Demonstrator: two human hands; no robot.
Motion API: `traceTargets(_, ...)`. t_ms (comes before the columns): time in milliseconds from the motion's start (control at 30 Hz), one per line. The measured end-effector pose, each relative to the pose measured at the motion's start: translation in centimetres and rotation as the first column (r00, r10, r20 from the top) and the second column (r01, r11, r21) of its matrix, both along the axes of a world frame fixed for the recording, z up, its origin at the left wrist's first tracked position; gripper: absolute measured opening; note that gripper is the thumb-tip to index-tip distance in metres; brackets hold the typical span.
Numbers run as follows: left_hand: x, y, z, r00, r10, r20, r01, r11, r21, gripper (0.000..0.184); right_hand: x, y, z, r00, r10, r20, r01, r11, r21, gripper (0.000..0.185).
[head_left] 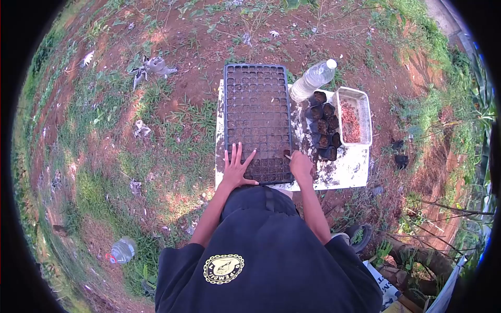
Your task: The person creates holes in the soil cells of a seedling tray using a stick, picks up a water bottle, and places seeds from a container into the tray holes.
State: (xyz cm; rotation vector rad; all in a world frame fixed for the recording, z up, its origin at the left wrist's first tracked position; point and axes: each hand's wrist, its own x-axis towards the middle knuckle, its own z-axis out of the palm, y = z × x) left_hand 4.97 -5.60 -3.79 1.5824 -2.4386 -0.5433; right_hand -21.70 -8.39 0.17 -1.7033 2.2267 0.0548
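Observation:
A black seedling tray (pixel 288 94), its many small cells filled with dark soil, lies lengthwise in front of me on a white board (pixel 344 175). My left hand (pixel 237 168) rests with fingers spread flat over the tray's near left corner. At the tray's right edge is my right hand (pixel 301 166), closed, with a thin pale tip pointing at a cell; whether this is a small stick or a fingertip I cannot make out. Several small black bags of soil (pixel 323 125) stand just beyond that hand, to the right of the tray.
A clear plastic bottle (pixel 313 81) leans at the board's far side. Beside the soil bags sits a white basket (pixel 369 122) holding reddish-pink seeds or grains (pixel 350 122). Another plastic bottle (pixel 123 250) lies on the grass at left. A tyre (pixel 360 237) is behind me at right.

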Motion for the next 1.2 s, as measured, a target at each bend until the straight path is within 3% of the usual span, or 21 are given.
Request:
traceTargets(200,0.1,0.1,-0.1,1.0,0.006,0.008,-0.006,1.0,-0.003,0.132,-0.3,-0.5,2.8,0.986,-0.092,0.14,0.103,0.992,-0.069,0.016)
traceTargets(267,0.1,0.0,-0.2,1.0,-0.013,0.015,0.013,1.0,0.01,0.13,-0.2,-0.3,2.1,0.991,-0.082,0.105,0.088,0.995,-0.056,0.015)
traceTargets(333,0.1,0.1,-0.1,1.0,-0.017,0.017,0.017,1.0,0.01,0.13,-0.2,-0.1,-0.8,0.998,0.007,-0.056,-0.006,1.0,0.011,0.016)
traceTargets(400,0.1,-0.1,0.0,1.0,-0.015,0.019,0.015,1.0,0.012,0.129,0.3,-0.7,0.2,0.999,0.022,-0.045,-0.022,1.0,-0.003,0.014)
traceTargets(467,0.0,0.1,-0.1,1.0,-0.009,0.018,0.009,1.0,0.014,0.129,0.3,-0.7,2.2,0.992,-0.085,0.092,0.089,0.996,-0.031,0.011)
traceTargets(567,-0.1,0.2,-0.2,1.0,0.004,0.003,-0.004,1.0,-0.003,0.131,0.3,-0.2,3.9,0.99,-0.099,0.103,0.106,0.993,-0.056,0.011)
traceTargets(700,-0.1,0.2,-0.2,1.0,0.004,0.012,-0.004,1.0,-0.002,0.131,-0.2,-0.2,0.0,0.999,-0.032,-0.007,0.032,0.999,-0.006,0.013)
traceTargets(800,-0.1,0.2,0.0,1.0,0.006,0.021,-0.006,1.0,-0.003,0.131,0.4,-0.4,0.0,1.0,0.015,0.014,-0.014,0.996,-0.085,0.011)
traceTargets(900,-0.2,0.3,0.0,0.999,0.005,0.037,-0.006,1.0,0.001,0.131,0.4,0.3,2.1,0.99,-0.063,0.125,0.076,0.992,-0.1,0.01)
traceTargets(1067,-0.2,0.3,0.0,0.999,0.003,0.038,-0.002,1.0,-0.017,0.13,1.4,0.3,0.3,0.997,0.044,-0.063,-0.054,0.985,-0.162,0.011)
traceTargets(1133,-0.2,0.2,0.0,0.999,0.003,0.036,-0.002,1.0,-0.019,0.13,1.6,0.2,0.7,0.997,0.045,-0.062,-0.056,0.979,-0.196,0.014)
traceTargets(1200,-0.3,0.3,0.1,1.0,0.008,0.03,-0.008,1.0,-0.018,0.13,1.3,0.4,1.9,0.998,0.028,0.048,-0.017,0.978,-0.207,0.014)
